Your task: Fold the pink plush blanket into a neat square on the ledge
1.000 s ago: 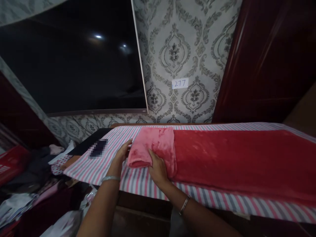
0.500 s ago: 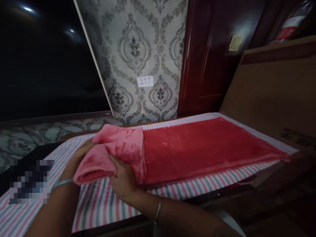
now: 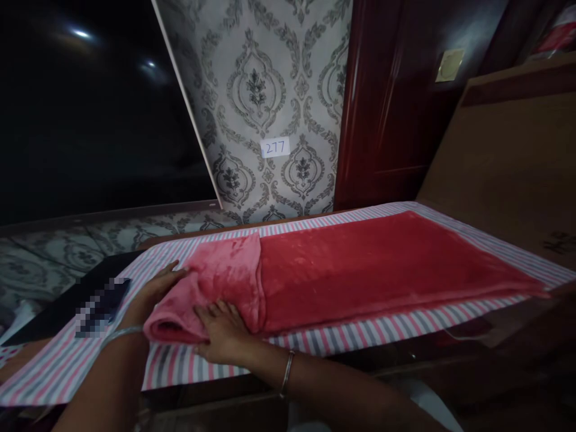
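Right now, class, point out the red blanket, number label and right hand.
Red blanket (image 3: 355, 273), head view: flat red stretch.
Number label (image 3: 275, 147), head view: its written face.
Right hand (image 3: 225, 335), head view: its back.

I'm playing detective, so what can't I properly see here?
In the head view:
Dark thing on the striped cloth: blurred by blocky squares.
Red-and-white thing: cut off by the right edge.
Writing on the cardboard: too dim to read.
Palms of the left hand and right hand: hidden by the hands' backs.
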Available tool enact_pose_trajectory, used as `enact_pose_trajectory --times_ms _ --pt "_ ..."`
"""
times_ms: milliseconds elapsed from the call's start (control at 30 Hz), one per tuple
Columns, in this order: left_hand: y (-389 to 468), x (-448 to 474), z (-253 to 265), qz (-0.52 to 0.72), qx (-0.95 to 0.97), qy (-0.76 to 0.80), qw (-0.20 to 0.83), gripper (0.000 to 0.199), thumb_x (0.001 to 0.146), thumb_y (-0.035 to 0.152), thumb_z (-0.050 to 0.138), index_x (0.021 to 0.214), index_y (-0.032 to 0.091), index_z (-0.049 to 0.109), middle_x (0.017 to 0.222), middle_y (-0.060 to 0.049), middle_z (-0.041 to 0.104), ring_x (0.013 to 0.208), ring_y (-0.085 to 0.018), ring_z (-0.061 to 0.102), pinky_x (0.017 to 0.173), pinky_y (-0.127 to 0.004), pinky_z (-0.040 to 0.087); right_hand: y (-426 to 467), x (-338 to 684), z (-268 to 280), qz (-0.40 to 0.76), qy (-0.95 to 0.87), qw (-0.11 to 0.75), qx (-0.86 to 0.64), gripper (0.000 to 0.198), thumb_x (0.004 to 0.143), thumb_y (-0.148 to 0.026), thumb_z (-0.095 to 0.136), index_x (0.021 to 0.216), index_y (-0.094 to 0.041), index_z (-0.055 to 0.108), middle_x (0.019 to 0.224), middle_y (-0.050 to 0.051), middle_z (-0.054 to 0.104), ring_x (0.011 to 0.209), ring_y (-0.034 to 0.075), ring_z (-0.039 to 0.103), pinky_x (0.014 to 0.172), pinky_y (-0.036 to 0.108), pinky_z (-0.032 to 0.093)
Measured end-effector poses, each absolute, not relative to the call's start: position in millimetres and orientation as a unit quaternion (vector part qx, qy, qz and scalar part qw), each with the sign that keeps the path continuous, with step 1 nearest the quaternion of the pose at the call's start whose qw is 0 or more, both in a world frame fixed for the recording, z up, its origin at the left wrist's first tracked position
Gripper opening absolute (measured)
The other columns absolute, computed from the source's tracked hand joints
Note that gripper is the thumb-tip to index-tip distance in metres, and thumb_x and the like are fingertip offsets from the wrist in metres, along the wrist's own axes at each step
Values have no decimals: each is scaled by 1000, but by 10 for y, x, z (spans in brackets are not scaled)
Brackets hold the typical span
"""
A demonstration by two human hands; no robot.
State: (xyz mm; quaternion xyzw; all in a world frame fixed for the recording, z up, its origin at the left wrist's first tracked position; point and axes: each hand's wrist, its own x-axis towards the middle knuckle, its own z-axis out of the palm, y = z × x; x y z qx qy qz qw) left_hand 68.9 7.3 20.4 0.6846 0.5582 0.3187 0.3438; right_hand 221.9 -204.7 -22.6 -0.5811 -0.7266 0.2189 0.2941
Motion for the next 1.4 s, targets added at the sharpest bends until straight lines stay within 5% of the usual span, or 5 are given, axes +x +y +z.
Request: enact_pose_trajectory --times_ms 367,600,733,867,1400 --pt "-391 1607 242 98 905 399 107 70 91 53 45 152 19 39 160 -11 35 149 -28 31 121 -48 25 -2452 2989 -194 127 -704 238 -657 61 96 -44 55 152 -24 41 164 9 24 152 34 12 120 60 10" --pt "-971 2096 -277 50 880 472 -11 59 99 43 34 156 27 33 166 -9 23 153 -32 17 119 -63 14 -2744 3170 -500 120 -734 233 -626 57 94 -34 58 149 -24 47 158 10 38 146 31 32 119 52 25" --pt "-1047 2051 -164 69 885 460 29 54 98 41 39 148 23 45 160 -11 38 148 -31 32 118 -56 26 -2856 3478 -558 100 -733 317 -593 49 94 -27 54 142 -18 54 140 14 59 131 26 52 111 45 41" --pt "-1228 2077 -91 143 879 455 5 40 97 41 43 113 14 69 123 -16 66 120 -26 57 105 -39 41 -2951 4031 -742 12 -680 424 -598 38 93 -30 50 125 -19 67 122 12 70 116 27 62 104 48 47" --pt "-1395 2418 16 149 870 469 11 31 96 27 43 98 13 71 101 -14 71 97 -22 65 88 -31 48 -3215 4482 -1045 -67 -623 415 -660 37 95 -28 43 115 -17 71 121 12 69 115 25 61 102 46 48"
